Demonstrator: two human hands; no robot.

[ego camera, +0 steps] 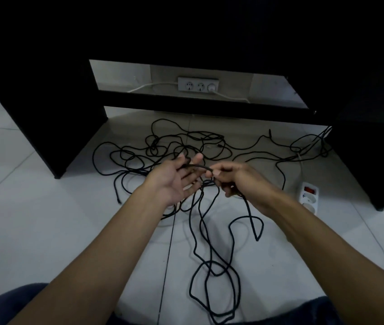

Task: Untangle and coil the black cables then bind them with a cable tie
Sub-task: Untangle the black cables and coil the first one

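Note:
Black cables [162,146] lie in a wide tangle on the white tiled floor under a dark desk. More loops of black cable [212,273] trail toward me between my arms. My left hand [176,177] is held palm up with fingers straight, and a short stretch of cable lies across its fingers. My right hand [235,179] pinches that same cable [198,165] at its fingertips, with strands hanging down from its curled fingers. No cable tie is visible.
A white power strip with a red switch [308,195] lies on the floor at the right. A wall socket panel [198,85] with a white cord sits behind the black desk [45,102]. My knees show at the bottom edge.

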